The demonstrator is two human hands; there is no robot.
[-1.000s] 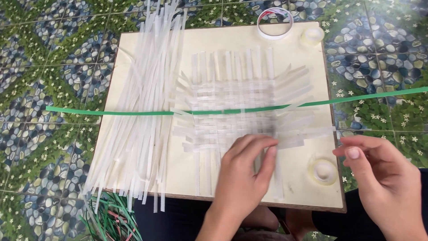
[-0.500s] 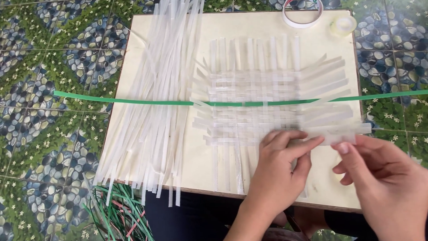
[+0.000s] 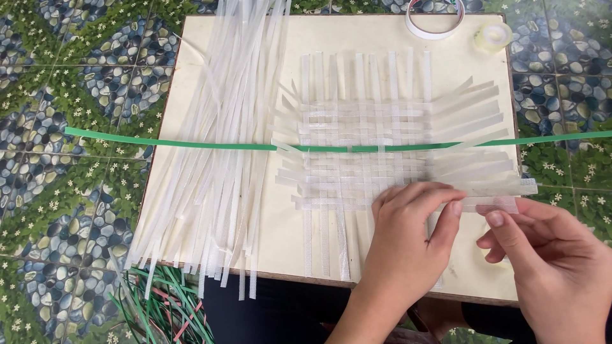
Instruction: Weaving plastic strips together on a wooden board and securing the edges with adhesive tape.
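Note:
A half-woven mat of translucent white plastic strips [image 3: 366,146] lies on a cream board [image 3: 191,76]. One green strip [image 3: 166,143] runs through it from left to right. My left hand [image 3: 408,236] presses flat on the mat's lower right part, fingers over the vertical strips. My right hand [image 3: 548,255] pinches the right end of the lowest horizontal white strip [image 3: 497,204] between thumb and forefinger, just off the board's right side.
A loose bundle of white strips [image 3: 223,146] covers the board's left half. A white tape ring [image 3: 433,16] and a small clear tape roll [image 3: 492,35] sit at the far edge. Green and pink strips [image 3: 159,309] lie on the pebble-patterned floor tiles [image 3: 70,210].
The view has shifted, so the board sits further right and higher in the frame. My left hand stays pressed on the mat while my right hand has closed on the strip's end.

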